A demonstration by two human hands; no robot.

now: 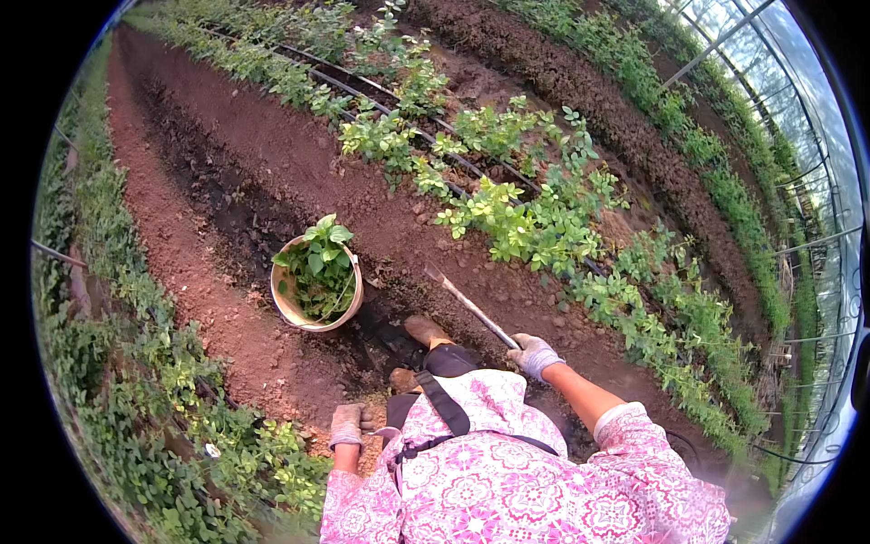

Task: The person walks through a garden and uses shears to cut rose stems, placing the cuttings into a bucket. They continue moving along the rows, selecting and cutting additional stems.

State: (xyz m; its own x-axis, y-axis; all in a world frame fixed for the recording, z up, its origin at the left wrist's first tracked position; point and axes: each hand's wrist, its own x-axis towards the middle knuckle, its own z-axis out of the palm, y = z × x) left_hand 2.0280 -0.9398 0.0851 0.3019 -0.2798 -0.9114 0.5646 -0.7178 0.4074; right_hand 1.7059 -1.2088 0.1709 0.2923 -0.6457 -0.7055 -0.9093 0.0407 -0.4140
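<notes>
My right hand [533, 355], in a pale knit work glove, grips one end of a slender stick-like hand tool [474, 309]. The tool slants up and left over the reddish soil, and its flattened, soil-coloured tip is close to the ground. My left hand [349, 423], in a soiled glove, hangs beside my hip with its fingers curled in, and no object shows in it. Ahead of my feet stands a pale plastic bucket [280, 299] with a wire handle. Pulled leafy greens [319, 262] fill much of it, some rising above the rim.
On the right runs a raised bed of leafy rose-like bushes [503, 211] with black drip lines [333, 81]. Dense green plants [136, 408] line the left. A dark damp furrow [197, 177] lies between the beds. Greenhouse frame pipes [720, 42] stand at the far right.
</notes>
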